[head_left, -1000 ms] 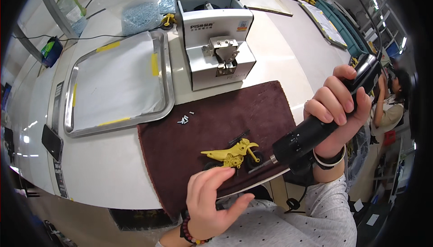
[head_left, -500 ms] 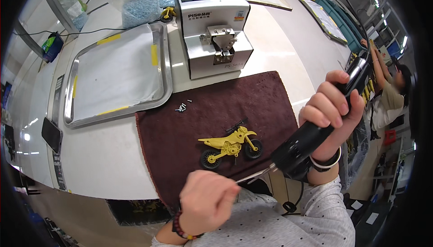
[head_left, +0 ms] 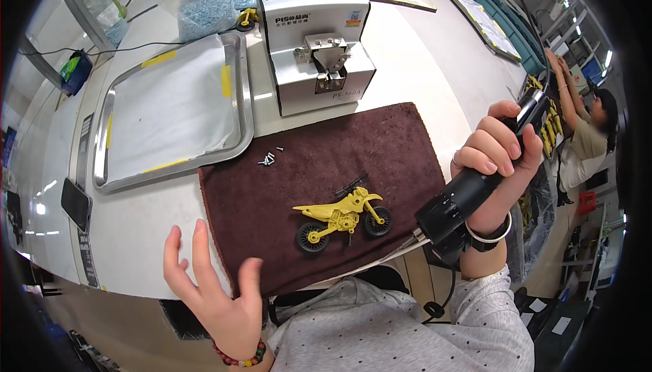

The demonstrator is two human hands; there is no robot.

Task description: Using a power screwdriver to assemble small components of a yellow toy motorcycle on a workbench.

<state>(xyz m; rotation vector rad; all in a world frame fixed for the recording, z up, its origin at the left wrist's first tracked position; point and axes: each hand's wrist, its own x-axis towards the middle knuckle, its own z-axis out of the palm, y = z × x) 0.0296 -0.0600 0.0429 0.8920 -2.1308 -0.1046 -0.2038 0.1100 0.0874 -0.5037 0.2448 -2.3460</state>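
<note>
A small yellow toy motorbike (head_left: pixel 341 216) with black wheels lies on a dark brown cloth mat (head_left: pixel 299 168) on the white table. My right hand (head_left: pixel 498 161) grips a black electric screwdriver (head_left: pixel 468 189), held tilted just off the mat's right edge, its tip pointing down toward the mat. My left hand (head_left: pixel 214 290) hovers with fingers spread at the mat's near left corner, holding nothing. Several small dark screws (head_left: pixel 268 159) sit at the mat's far left edge.
A grey screw feeder machine (head_left: pixel 316 36) stands behind the mat. A metal tray (head_left: pixel 239 94) with a white liner lies to the left. A black phone (head_left: pixel 75 201) rests near the left edge. Another person (head_left: pixel 584 134) works at the right.
My left hand has let go of the yellow motorbike and drawn back toward me with fingers spread. The motorbike now lies alone on the mat. My right hand still grips the screwdriver.
</note>
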